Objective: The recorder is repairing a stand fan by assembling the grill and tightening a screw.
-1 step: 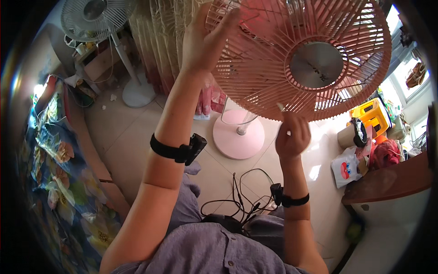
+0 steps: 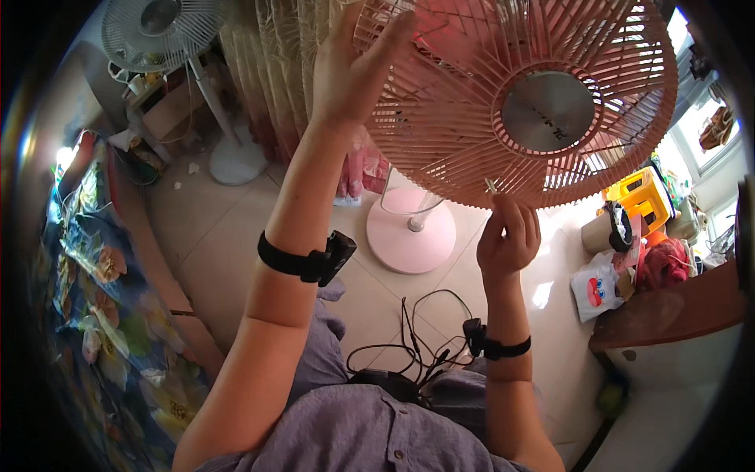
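Note:
A pink standing fan is in front of me, its round slatted grille (image 2: pixel 440 141) tilted up and a silver disc (image 2: pixel 549 111) at its centre. My left hand (image 2: pixel 350 79) is closed on the grille's left rim, thumb in front and the other fingers mostly hidden. At the grille's lower edge, my right hand (image 2: pixel 510 234) pinches a small, thin, pale thing (image 2: pixel 491 186), its tip against the slats; its kind is too small to tell. Below the grille stands the fan's round pink base (image 2: pixel 410 232).
Black cables (image 2: pixel 409 346) lie at my lap. On the right are a bin (image 2: pixel 602 233), a yellow plastic stool (image 2: pixel 641 200), a white bag (image 2: pixel 595 291) and a brown-topped cabinet (image 2: pixel 668 315). A white fan (image 2: pixel 236 157), a curtain (image 2: pixel 267 79) and a flowered cover (image 2: pixel 118 315) are leftward.
My right hand has shifted slightly up and to the right along the grille's lower edge, with the pale thing still pinched. My left hand stays on the rim.

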